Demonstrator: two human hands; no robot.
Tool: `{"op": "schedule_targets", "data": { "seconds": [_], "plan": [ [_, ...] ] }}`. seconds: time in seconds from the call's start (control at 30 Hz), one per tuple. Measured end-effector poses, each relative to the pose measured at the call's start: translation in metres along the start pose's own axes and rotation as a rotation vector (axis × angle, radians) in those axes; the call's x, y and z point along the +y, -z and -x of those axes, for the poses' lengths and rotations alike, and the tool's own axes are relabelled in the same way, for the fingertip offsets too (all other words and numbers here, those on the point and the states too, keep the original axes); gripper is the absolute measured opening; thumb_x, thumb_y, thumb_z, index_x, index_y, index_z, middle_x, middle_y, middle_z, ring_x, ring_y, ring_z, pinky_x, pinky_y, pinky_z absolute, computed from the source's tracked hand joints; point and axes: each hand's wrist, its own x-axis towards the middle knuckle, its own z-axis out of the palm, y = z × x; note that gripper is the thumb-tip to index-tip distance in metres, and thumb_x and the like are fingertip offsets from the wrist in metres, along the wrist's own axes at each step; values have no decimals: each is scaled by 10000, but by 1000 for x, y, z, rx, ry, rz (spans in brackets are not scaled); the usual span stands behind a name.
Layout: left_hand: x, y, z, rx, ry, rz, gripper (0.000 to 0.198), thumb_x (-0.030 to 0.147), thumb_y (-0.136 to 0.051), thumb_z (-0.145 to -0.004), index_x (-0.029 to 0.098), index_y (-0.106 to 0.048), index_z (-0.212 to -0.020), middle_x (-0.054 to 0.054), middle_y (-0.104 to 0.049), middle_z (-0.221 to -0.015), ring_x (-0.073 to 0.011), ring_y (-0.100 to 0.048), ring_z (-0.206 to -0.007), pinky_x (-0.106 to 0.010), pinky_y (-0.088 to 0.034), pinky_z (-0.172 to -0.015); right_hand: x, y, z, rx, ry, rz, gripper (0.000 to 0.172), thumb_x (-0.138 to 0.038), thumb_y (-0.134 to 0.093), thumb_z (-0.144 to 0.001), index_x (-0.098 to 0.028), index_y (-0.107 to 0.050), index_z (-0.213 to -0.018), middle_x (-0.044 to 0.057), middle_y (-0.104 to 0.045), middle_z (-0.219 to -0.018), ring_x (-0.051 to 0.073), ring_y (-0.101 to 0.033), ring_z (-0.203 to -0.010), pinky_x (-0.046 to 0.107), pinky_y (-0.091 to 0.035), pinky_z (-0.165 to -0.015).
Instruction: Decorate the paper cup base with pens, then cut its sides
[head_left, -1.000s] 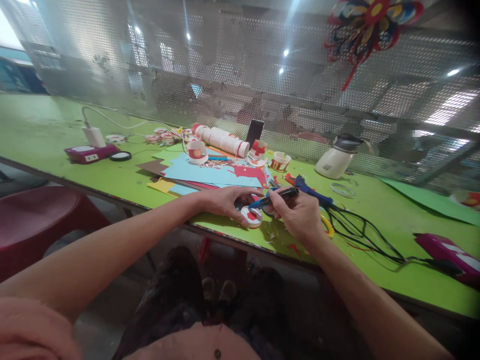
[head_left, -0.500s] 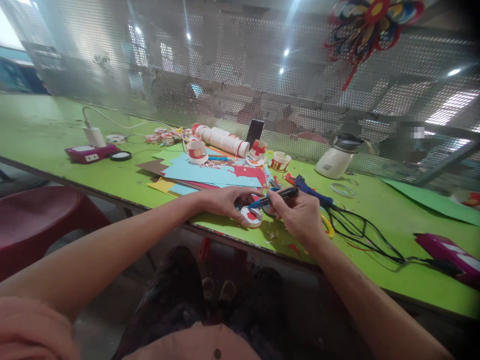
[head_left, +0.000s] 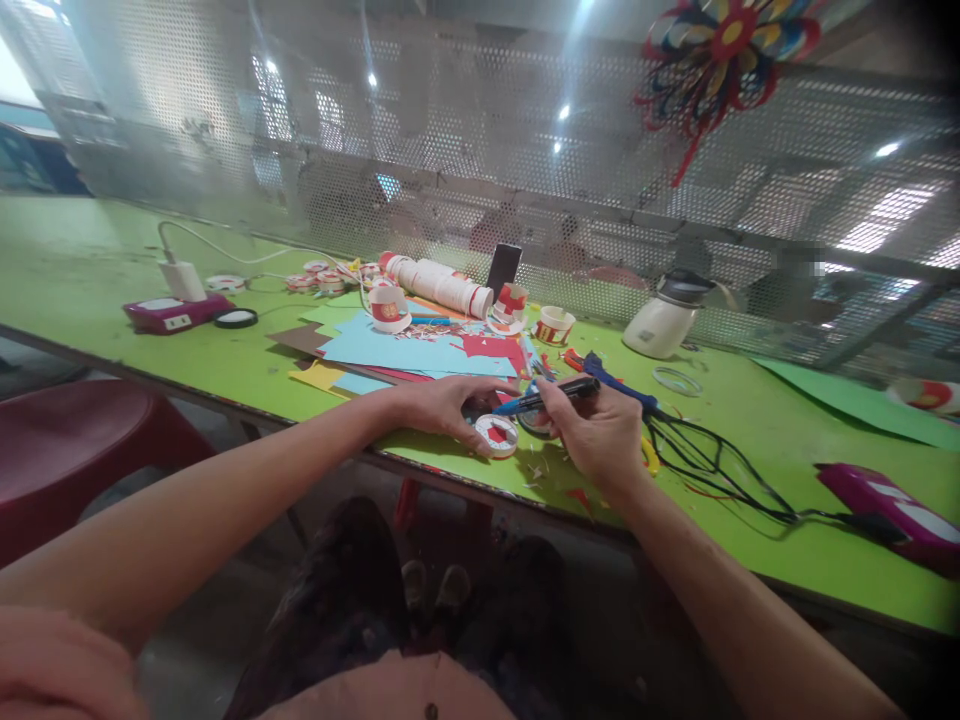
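Observation:
Near the table's front edge, my left hand [head_left: 448,408] is curled round a small white paper disc [head_left: 496,436] with a red shape in its middle. My thumb presses on the disc's near left rim, and some of the fingers are hidden behind it. A blue-tipped marker [head_left: 551,395] with a black barrel end is pinched in my right hand [head_left: 596,428], its tip pointing left just over the disc's far edge. Whether the tip touches the disc I cannot tell. Partly behind the right hand lies a dark round object.
Coloured paper sheets [head_left: 420,350] lie beyond my hands, with a row of stacked paper cups [head_left: 442,285] behind. A blue glue gun [head_left: 611,378] and its black cable lie to the right, near a white kettle [head_left: 664,318]. Purple power strips [head_left: 885,510] sit at both sides.
The view has shifted slightly. The disc shows its red centre more fully now, and the marker tip has moved from over its face to its far edge. Both hands keep their grip.

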Motion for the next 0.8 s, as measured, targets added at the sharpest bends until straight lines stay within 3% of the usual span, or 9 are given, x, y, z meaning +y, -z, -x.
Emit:
{"op": "schedule_targets", "data": {
  "seconds": [0.1,0.63,0.8],
  "plan": [
    [1,0,0,-9,0,37,881,288,-826,-638,174,-405,-1404,-63,-642,-1061,-200,-586,-1001,-293,-440,-855,-2,1,-2,47,-12,-32,322,-381,-658,-814,-173,-634,-569,-5,-616,-468,111,-511,-400,223,-417,-417],
    [4,-1,0,-9,-6,73,828,243,-815,-650,195,-430,-1382,-64,-649,-1067,-194,-592,-1012,-290,-450,-865,-2,-1,-2,-58,-25,35,316,-405,-641,-814,-169,-633,-604,17,-640,-506,121,-528,-419,227,-412,-409],
    [4,-2,-1,-14,24,83,851,227,-812,-651,150,-409,-1397,-68,-634,-1040,-178,-585,-957,-277,-452,-834,1,0,-1,-77,-22,27,297,-412,-643,-819,-170,-648,-648,20,-649,-526,125,-540,-435,228,-427,-425]
  ]
}}
